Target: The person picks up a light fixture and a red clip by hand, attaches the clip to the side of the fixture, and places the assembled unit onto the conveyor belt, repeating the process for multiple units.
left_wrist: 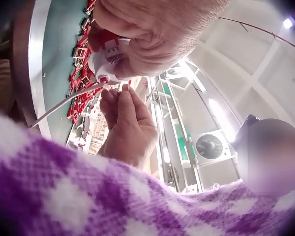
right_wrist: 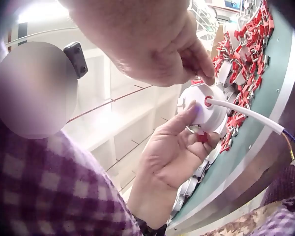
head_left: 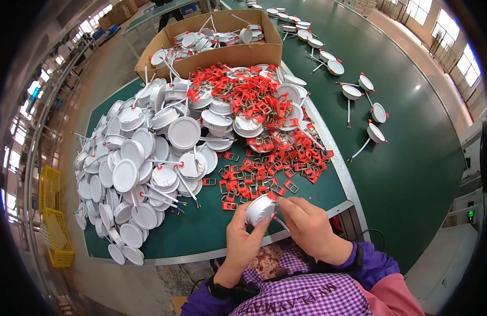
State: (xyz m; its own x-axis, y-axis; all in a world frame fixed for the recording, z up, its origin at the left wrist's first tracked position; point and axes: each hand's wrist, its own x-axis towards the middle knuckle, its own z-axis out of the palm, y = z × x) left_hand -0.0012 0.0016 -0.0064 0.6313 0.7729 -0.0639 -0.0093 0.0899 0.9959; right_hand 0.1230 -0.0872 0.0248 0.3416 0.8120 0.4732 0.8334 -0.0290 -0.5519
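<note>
A round white downlight (head_left: 261, 209) is gripped in my left hand (head_left: 242, 239), whose thumb lies across its back in the right wrist view. A red spring clip (left_wrist: 108, 36) sits on the downlight's side by the left fingers. My right hand (head_left: 312, 226) pinches another red clip (head_left: 272, 196) at the housing's edge, its fingertips partly covering it. From a red grommet (right_wrist: 208, 101) on the back runs a white cable (right_wrist: 246, 114), ending in bare coloured wires.
A heap of white downlights (head_left: 143, 142) covers the green table's left side. Loose red clips (head_left: 259, 179) lie ahead of my hands. Behind stands a cardboard box (head_left: 233, 59) of downlights. Finished-looking lights with clips (head_left: 351, 92) line the green belt (head_left: 412, 174) at right.
</note>
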